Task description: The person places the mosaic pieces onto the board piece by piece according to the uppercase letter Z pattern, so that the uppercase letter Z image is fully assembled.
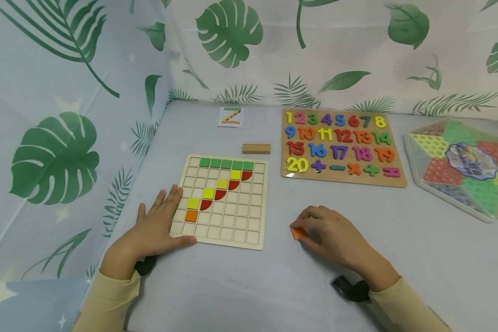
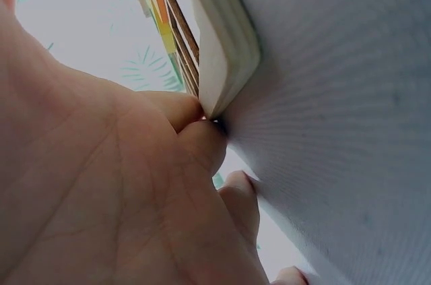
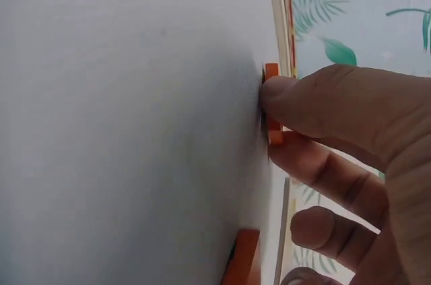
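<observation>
A wooden grid board [image 1: 253,224] lies on the table, slightly turned. Green square tiles [image 1: 226,163] fill part of its top row. Yellow tiles [image 1: 209,193] and red rounded tiles [image 1: 220,194] step down diagonally to the left, above one orange square tile [image 1: 191,216]. My left hand [image 1: 155,226] rests at the board's left edge, fingers extended and thumb along the lower edge. Right of the board, my right hand [image 1: 332,235] pinches an orange tile [image 3: 272,69] between thumb and finger, close to the table. A second orange piece [image 3: 242,258] shows below that hand in the right wrist view.
Behind the board lie a wooden block [image 1: 256,148] and a small pattern card [image 1: 231,117]. A number puzzle board [image 1: 344,177] lies to the back right. Farther right is a packaged, many-coloured game board [image 1: 465,168]. Leaf-print cloth hangs behind and at left.
</observation>
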`<state>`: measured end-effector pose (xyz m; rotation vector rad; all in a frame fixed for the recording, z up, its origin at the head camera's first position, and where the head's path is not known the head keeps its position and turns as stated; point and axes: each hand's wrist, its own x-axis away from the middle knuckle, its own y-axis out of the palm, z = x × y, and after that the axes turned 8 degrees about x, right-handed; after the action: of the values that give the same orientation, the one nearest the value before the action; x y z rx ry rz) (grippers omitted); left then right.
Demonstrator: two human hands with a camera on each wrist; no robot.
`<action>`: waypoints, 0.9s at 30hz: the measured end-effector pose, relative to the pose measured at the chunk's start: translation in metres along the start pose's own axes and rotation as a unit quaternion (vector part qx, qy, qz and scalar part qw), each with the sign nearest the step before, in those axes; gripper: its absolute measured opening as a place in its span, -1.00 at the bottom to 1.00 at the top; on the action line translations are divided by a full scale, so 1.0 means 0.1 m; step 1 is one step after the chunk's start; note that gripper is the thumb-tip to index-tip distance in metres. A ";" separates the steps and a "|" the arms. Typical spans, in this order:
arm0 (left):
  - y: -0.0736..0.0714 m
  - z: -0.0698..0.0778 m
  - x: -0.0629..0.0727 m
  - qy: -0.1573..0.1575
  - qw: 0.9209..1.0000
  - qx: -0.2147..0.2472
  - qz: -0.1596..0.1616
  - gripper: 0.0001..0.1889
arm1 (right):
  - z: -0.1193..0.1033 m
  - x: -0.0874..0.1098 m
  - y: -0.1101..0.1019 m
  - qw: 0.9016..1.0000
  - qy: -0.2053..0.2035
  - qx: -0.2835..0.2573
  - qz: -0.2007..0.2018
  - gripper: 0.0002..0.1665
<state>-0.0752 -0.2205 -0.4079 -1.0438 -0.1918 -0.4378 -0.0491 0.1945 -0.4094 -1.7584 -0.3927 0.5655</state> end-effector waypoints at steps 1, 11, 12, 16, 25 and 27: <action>0.00 0.00 0.00 -0.001 1.000 0.000 0.000 0.39 | -0.01 -0.01 0.00 1.000 0.002 -0.002 0.004 -0.71; 0.00 0.02 0.00 -0.005 1.000 -0.002 0.002 0.38 | -0.25 -0.36 0.06 0.998 -0.006 -0.043 0.048 -0.73; 0.01 0.02 0.00 -0.004 1.000 -0.001 0.002 0.38 | -0.30 -0.42 0.07 0.998 -0.008 -0.046 0.047 -0.73; 0.01 -0.01 -0.01 -0.004 1.000 0.001 -0.001 0.38 | -0.50 -0.66 0.16 0.998 -0.010 -0.050 0.041 -0.73; 0.00 -0.03 -0.01 -0.001 1.000 0.006 -0.003 0.38 | -0.96 -1.13 0.33 0.999 -0.019 -0.051 -0.008 -0.74; 0.00 -0.03 -0.01 0.000 1.000 0.007 -0.002 0.38 | -1.04 -1.21 0.37 0.998 -0.025 -0.048 -0.020 -0.74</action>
<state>-0.0763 -0.2228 -0.4092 -1.0295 -0.1971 -0.4400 -0.0914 0.0368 -0.4046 -1.8264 -0.4967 0.5714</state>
